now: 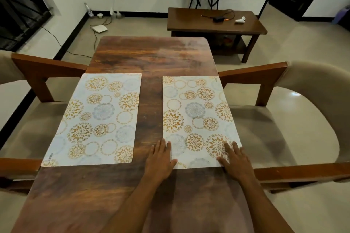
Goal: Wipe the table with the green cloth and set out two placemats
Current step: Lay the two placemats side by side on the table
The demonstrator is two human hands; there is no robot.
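Two white placemats with gold and blue flower circles lie flat on the dark wooden table [151, 58]. The left placemat [98, 119] sits by the table's left edge. The right placemat [197, 115] sits by the right edge, a strip of bare wood between them. My left hand [161, 159] rests flat, fingers spread, on the near left corner of the right placemat. My right hand [234, 161] rests flat on its near right corner. Neither hand grips anything. No green cloth is in view.
A wooden armchair with beige cushion stands on each side of the table, the left chair [37, 73] and the right chair [265, 77]. Beyond is a low wooden bench [216, 24] with small gadgets and a cable. A white box and cables [99, 28] lie on the floor.
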